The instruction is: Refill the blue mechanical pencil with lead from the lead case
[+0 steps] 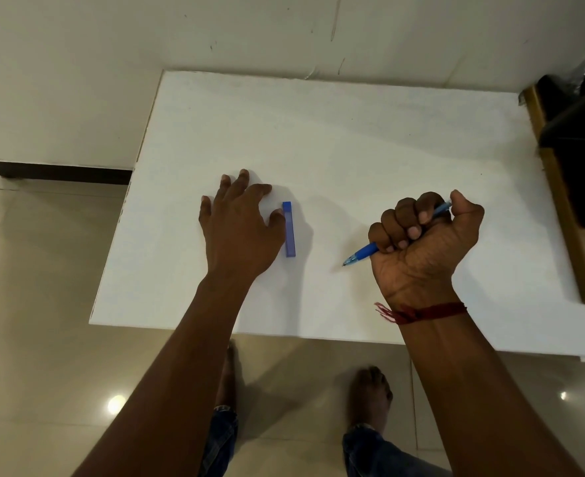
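The flat white surface (pixel 353 139) stands against a pale wall, above a glossy tiled floor. Our left hand (pixel 241 225) rests on it, fingers spread and relaxed, the thumb just beside the slim rectangular blue lead case (pixel 289 232), which lies flat. Well apart, our right hand (pixel 425 242) is fisted round the blue mechanical pencil (pixel 365 253), whose tip slants down toward the surface. A red thread (pixel 428 313) circles that wrist.

blue mechanical pencil (pixel 367 251): slanted, tip down, in right hand (pixel 425 242) | lead case (pixel 289 232): blue, slim, flat on table (pixel 318 132)
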